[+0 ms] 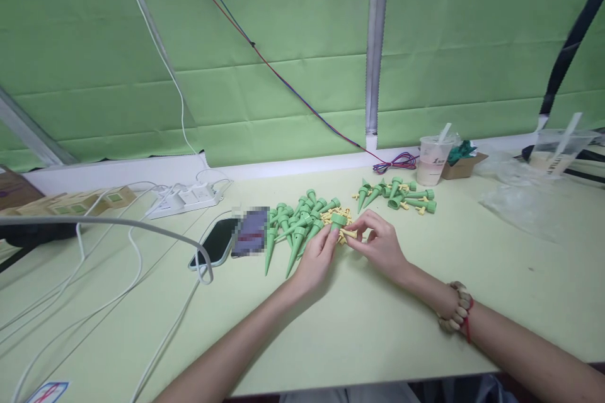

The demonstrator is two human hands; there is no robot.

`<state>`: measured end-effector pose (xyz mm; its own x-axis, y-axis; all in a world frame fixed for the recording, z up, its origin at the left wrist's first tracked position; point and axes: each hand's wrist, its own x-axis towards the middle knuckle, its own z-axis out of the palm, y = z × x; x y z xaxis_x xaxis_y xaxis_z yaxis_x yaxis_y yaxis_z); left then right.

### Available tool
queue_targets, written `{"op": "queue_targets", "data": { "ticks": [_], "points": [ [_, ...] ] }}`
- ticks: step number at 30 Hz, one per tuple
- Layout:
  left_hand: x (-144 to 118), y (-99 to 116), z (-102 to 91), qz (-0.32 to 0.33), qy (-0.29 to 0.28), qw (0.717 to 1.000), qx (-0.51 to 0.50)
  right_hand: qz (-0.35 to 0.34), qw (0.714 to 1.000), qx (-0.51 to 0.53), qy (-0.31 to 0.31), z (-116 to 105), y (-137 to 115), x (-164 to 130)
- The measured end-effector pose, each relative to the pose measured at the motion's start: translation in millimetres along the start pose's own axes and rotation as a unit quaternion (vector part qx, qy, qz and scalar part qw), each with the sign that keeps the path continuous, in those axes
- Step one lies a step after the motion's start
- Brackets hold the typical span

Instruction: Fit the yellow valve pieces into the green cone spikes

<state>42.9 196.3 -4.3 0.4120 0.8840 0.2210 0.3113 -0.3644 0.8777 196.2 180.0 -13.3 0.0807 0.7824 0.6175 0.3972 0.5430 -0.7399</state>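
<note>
In the head view, my left hand (pixel 317 259) is closed round a green plastic watering spike (pixel 337 220), its wide cap sticking up past the thumb. My right hand (pixel 382 245) pinches a small yellow plastic valve (pixel 348 233) against the side of that spike. Whether the valve is seated in it, I cannot tell. Just beyond my left hand lies a heap of green spikes (pixel 295 230). Loose yellow valves (pixel 326 216) are piled partly behind my hands. Farther back and right rests a second group of green spikes (pixel 396 192), several with yellow valves on them.
Left of the heap lie a phone (pixel 218 242) and a partly blurred flat object (pixel 250 233). White cables (pixel 137 264) cross the table's left side near a power strip (pixel 184 198). Two drink cups (pixel 431 160), a small cardboard box (pixel 462 167) and a clear plastic bag (pixel 515 208) stand back right.
</note>
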Motion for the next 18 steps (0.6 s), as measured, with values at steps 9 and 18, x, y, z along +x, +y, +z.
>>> {"op": "queue_targets", "data": {
  "ticks": [9,18],
  "points": [
    [3.6,-6.4,-4.7,0.018,0.010,1.000,0.007,0.296,0.916,0.240,-0.125,-0.9,2.7,8.9],
    [3.8,-6.2,-2.0,0.021,0.036,0.999,0.034,0.093,0.990,0.095,-0.051,1.4,2.3,1.8]
  ]
}}
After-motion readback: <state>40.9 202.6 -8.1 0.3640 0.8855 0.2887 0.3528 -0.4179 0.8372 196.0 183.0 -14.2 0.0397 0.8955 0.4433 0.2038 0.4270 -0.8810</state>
